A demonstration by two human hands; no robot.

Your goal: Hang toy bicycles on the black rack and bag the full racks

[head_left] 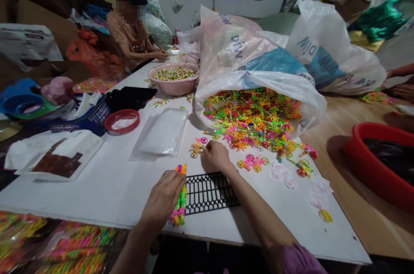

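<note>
Toy bike row, bright plastic, stands at the L end of a black slotted rack, which lies flat on the white tabletop near its front edge. L forearm comes up from the bottom, angled R; L hand is palm down, back of hand up, fingers tog. & stretched over the row's upper part, a ring on one finger. Contact w/ the row is clear; thumb's hidden, so can't tell if it's clasped or just pressed.

R forearm, purple sleeve pushed up, slants up & L across the rack's R end. R hand is beyond the rack, wrist bent, fingers curled in twd the thumb w/ little gap. Fingertips are at a loose toy cluster; can't tell if a piece is actually pinched.

Pile of same-type toys spills from a white sack just past R hand; clear plastic bags lie to its L, paper cards to its R.
</note>
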